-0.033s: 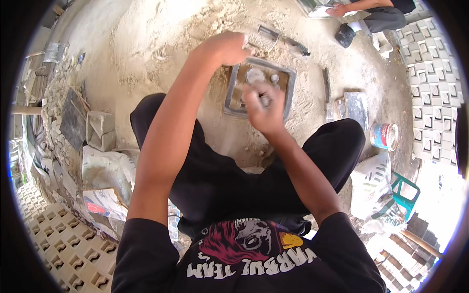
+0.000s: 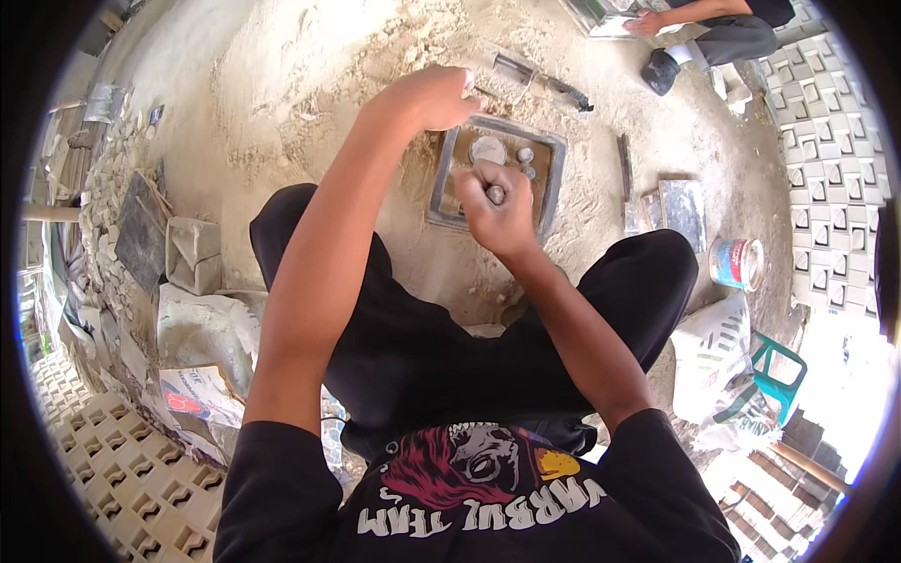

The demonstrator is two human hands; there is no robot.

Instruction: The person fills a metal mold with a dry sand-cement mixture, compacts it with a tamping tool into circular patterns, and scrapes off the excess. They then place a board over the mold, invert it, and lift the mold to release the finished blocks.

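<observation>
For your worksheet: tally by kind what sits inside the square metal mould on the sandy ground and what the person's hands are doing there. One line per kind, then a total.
Square metal mould: 1
Large round grey disc in the mould: 1
Small grey round pieces in the mould: 2
Small grey piece gripped in the right hand: 1
Left hand, closed above the mould's corner: 1
Total: 6

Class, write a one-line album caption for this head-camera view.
Seated on sandy ground, a person grips a small grey tool in the right hand over a square metal mould, left hand at its far corner.
</observation>
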